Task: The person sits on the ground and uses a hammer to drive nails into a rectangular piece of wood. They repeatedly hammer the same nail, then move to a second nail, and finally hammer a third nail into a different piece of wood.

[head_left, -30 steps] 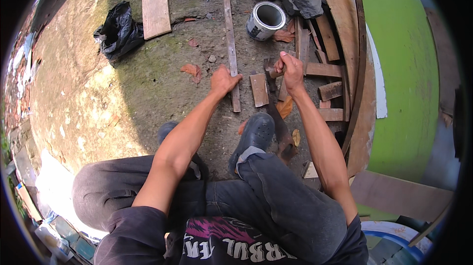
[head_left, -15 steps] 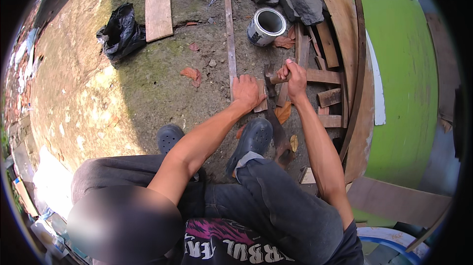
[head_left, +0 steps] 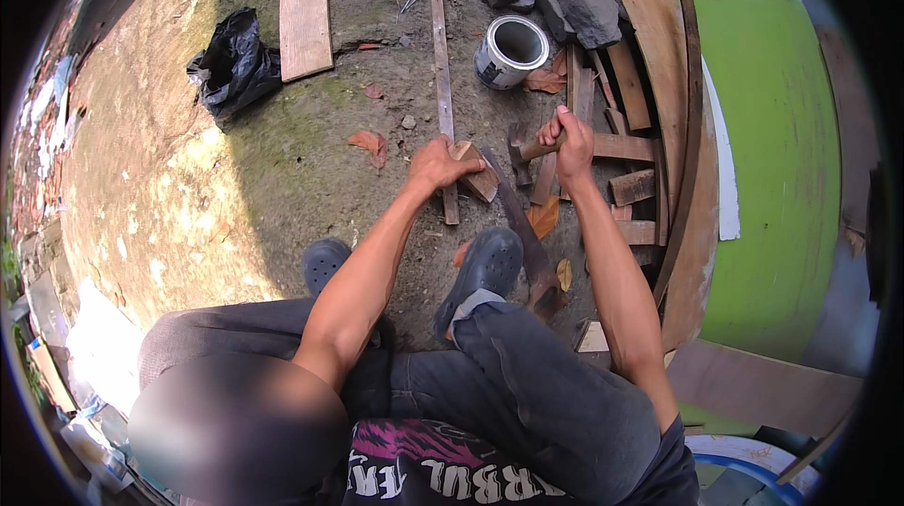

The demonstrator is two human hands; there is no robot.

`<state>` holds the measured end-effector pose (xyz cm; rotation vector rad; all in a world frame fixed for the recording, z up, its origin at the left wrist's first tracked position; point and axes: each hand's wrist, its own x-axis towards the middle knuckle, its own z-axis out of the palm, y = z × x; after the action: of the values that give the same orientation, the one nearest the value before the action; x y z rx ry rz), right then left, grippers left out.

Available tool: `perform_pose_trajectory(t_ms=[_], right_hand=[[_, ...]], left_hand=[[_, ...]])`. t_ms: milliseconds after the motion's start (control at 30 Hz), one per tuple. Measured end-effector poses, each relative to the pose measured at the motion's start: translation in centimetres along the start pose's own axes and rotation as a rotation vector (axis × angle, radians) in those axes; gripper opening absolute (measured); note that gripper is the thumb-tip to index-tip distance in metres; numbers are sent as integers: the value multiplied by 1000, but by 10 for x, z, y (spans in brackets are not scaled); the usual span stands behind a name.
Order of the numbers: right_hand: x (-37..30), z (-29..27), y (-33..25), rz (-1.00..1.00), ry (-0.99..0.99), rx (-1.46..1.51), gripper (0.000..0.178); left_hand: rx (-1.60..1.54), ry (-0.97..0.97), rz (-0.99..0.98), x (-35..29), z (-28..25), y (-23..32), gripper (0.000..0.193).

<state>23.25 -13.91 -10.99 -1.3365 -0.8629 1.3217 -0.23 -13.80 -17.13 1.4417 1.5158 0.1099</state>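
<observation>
My left hand is closed on a short wood block, its thumb across the top. The block is tilted and lies against the lower part of a long, narrow wooden strip on the ground. Several small shiny spots, perhaps nail heads, show along the strip. My right hand grips the handle of a hammer, whose dark head hangs just right of the block. Beneath, a dark handsaw lies beside my right shoe.
An open metal can stands ahead, near grey stones. Wood offcuts and a curved plank fill the right side, next to a green panel. A black plastic bag and a flat board lie at left.
My left hand has shifted left and turned, tilting the wood block and swinging it round. The strip's lower end now shows. My right hand and the hammer have moved slightly right.
</observation>
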Motion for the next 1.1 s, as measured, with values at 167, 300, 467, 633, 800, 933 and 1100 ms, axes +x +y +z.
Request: perform_pose_trajectory(t_ms=[167,300,467,633,800,933,1100], right_hand=[[6,0,-5,40,29,52,40],[0,-18,-17,22,177,168,44],[-25,-23,-94,-81,266,261,49],[-47,-44,-123,-183,293,207,47],[-67,-57,-116,-158,406,175,46],[-76,-52,-109,-96,446,126,46],[-86,-53,-103,-91,404,125,48]], left_hand=[[-77,65,-74,1,-8,0,75],[12,69,68,4,-5,28,75],[137,-61,205,27,8,48,76],[13,108,323,42,53,75,64],[275,108,501,30,83,105,57],[629,-47,393,31,123,122,54],[876,100,449,31,165,108,37]])
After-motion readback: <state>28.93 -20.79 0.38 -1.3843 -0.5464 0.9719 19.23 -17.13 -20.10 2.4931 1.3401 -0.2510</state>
